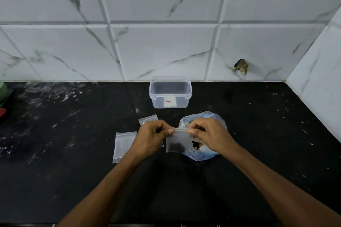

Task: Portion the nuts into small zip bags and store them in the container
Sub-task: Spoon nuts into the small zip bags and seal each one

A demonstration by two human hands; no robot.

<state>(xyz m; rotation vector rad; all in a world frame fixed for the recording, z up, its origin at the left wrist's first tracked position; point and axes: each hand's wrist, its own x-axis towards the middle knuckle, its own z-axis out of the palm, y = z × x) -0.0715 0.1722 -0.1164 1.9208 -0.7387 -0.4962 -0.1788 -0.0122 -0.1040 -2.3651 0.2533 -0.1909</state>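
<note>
Both forearms reach in over the black counter (73,153), left hand (153,137) and right hand (208,134) each pinching the top strip of a small zip bag (177,142) held before the nut bag (203,134). Flimsy, slippery film, likely best gripped along that stiffer seal. Fingers curl tight on it; the container (170,92) waits behind.

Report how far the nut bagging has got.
Done: nothing stored; the clear plastic container looks empty. In hand: left hand and right hand pinch the top of a small zip bag holding something dark. Left: two flat zip bags beside it.
</note>
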